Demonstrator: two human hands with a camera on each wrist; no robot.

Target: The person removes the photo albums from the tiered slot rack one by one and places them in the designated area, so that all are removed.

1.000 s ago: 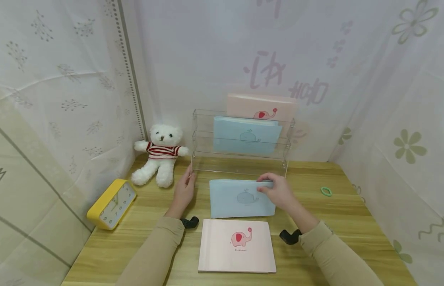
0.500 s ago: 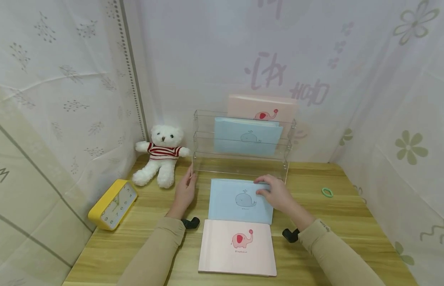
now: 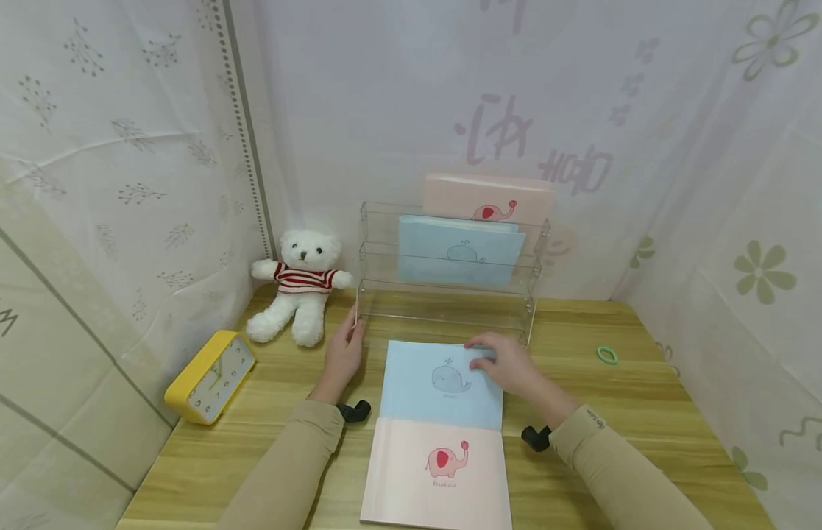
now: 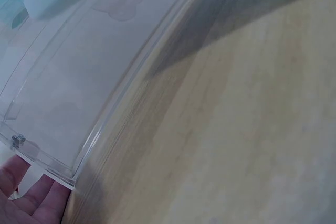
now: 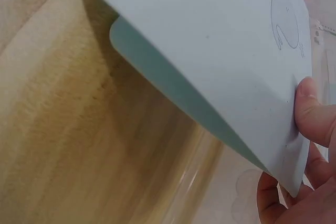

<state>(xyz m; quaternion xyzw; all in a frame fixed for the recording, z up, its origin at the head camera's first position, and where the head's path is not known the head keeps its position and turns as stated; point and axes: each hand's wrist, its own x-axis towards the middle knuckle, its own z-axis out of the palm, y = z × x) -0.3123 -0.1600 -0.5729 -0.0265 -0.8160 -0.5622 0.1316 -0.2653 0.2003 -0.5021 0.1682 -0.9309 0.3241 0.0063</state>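
My right hand pinches a light-blue whale notebook near its upper right corner. In the right wrist view, the thumb lies on the notebook's cover, with fingers behind, and the notebook is tilted above the wood. In the head view, its lower edge meets a pink elephant notebook on the table. My left hand touches the left side of a clear tiered rack. In the left wrist view, its fingers rest against the rack's side panel.
The rack holds another blue whale notebook in front of another pink elephant notebook. A white teddy bear sits left of it, behind a yellow clock. A green ring lies on the wooden table at right.
My right hand has drawn the blue whale notebook toward me and down to the front pink notebook, which has slid slightly nearer. My left hand has stayed at the rack's side.
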